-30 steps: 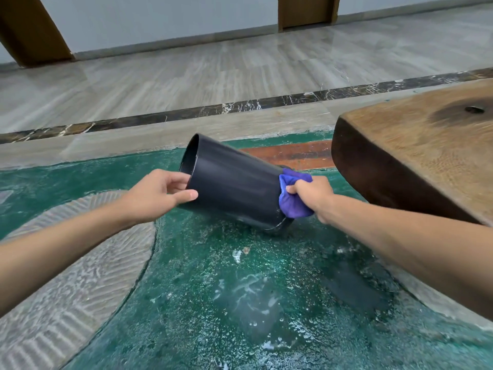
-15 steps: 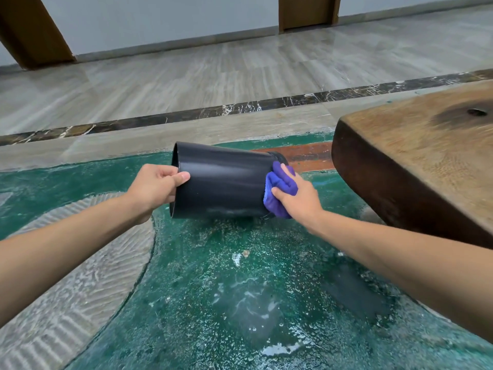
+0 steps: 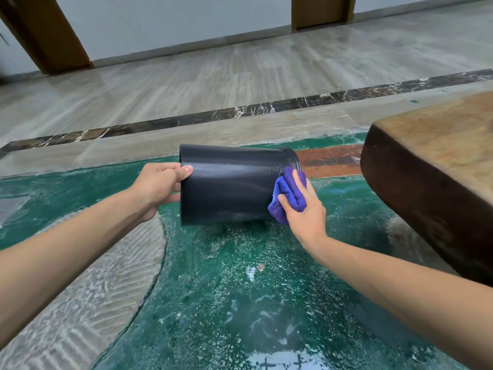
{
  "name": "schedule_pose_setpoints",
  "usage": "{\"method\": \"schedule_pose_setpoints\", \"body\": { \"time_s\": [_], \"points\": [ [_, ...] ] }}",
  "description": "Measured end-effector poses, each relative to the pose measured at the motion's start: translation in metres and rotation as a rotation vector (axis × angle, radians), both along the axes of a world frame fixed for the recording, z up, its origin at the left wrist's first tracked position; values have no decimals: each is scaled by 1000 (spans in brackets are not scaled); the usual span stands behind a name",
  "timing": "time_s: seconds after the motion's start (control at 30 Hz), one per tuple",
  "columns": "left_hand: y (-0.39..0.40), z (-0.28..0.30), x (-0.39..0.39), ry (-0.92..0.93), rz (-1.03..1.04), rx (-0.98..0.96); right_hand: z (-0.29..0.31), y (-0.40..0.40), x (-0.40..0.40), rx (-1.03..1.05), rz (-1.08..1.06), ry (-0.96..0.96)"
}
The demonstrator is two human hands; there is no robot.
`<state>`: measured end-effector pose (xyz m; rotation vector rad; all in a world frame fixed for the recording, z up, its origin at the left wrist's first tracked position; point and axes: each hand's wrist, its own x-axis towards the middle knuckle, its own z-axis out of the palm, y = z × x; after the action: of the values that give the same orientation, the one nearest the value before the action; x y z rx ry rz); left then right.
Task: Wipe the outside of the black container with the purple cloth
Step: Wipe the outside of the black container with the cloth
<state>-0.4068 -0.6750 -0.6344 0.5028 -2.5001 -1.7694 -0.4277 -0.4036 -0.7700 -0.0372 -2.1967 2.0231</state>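
Note:
The black container (image 3: 229,185) lies on its side above the green floor, its open rim to the left and its base to the right. My left hand (image 3: 157,186) grips that rim, thumb on the outer wall and fingers hidden inside. My right hand (image 3: 304,209) presses the bunched purple cloth (image 3: 286,194) against the container's outer wall near the base, fingers curled over the cloth.
A thick wooden slab (image 3: 432,177) stands close on the right, its dark rounded edge near my right hand. The green floor (image 3: 240,289) below is wet and speckled. A grey ribbed patch (image 3: 88,284) lies at the lower left, with marble flooring beyond.
The container has turned from tilted to lying level, rim swung left. My right hand with the cloth has shifted up along the wall near the base.

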Motion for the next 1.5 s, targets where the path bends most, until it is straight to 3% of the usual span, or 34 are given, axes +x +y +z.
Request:
{"method": "schedule_pose_setpoints", "body": {
  "time_s": [0.2,0.37,0.53,0.77,1.07,1.17,1.3,1.5],
  "points": [
    [-11,-1,-8,-36,31,73,-10,-16,-11,-88,13,-35],
    [-23,-6,-6,-65,156,114,-2,-16,-30,54,60,6],
    [-16,-3,4,-71,166,146,16,-10,-32,-65,71,-32],
    [-4,37,16,-47,57,117,29,11,3,-241,171,-181],
    [14,52,39,-156,-81,201,37,32,39,-218,146,-342],
    [11,54,48,-172,-153,135,44,28,38,-174,128,-358],
    [2,40,64,-165,-186,-210,51,18,32,-129,150,-344],
    [-3,29,58,-116,-40,-206,54,14,19,255,166,-273]
  ]
}}
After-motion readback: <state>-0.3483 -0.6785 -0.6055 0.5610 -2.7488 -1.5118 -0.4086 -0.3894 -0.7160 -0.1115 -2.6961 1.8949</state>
